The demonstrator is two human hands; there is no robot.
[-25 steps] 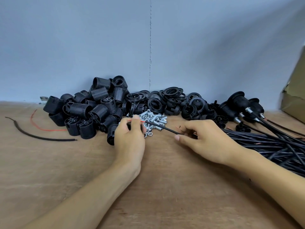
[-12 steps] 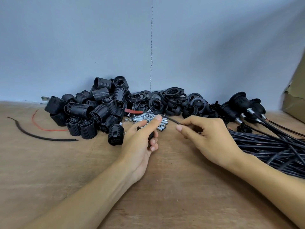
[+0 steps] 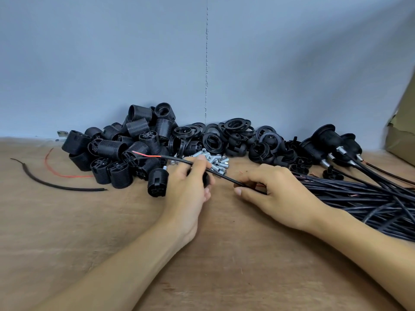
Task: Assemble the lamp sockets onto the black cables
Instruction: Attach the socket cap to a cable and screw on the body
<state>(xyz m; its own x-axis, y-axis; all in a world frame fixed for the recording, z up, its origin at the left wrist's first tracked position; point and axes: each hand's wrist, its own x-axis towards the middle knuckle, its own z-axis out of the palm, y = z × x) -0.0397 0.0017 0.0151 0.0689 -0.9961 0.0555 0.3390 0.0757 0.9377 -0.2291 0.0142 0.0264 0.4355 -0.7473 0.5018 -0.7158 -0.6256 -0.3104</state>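
Observation:
A single black cable (image 3: 177, 159) runs across the table's middle, its stripped red and black wire ends (image 3: 148, 155) pointing left over the pile of threaded black lamp sockets (image 3: 116, 149). My left hand (image 3: 188, 194) grips a small black socket part (image 3: 205, 179) in its curled fingers, with the cable passing under the thumb tip. To the right, my right hand (image 3: 280, 196) pinches the same cable further along. One socket (image 3: 157, 182) stands alone just left of my left hand.
Black rings (image 3: 235, 131) and silver metal fittings (image 3: 219, 163) lie behind my hands. A thick bundle of black cables (image 3: 359, 194) and several assembled sockets (image 3: 325, 140) fill the right. Scrap black wire (image 3: 56, 186) and red wire (image 3: 67, 176) lie left; a cardboard box (image 3: 402, 135) stands far right.
The cable's stripped end has slid further left over the socket pile. My left hand has closed again around the black part, and my right hand has drawn slightly nearer along the cable.

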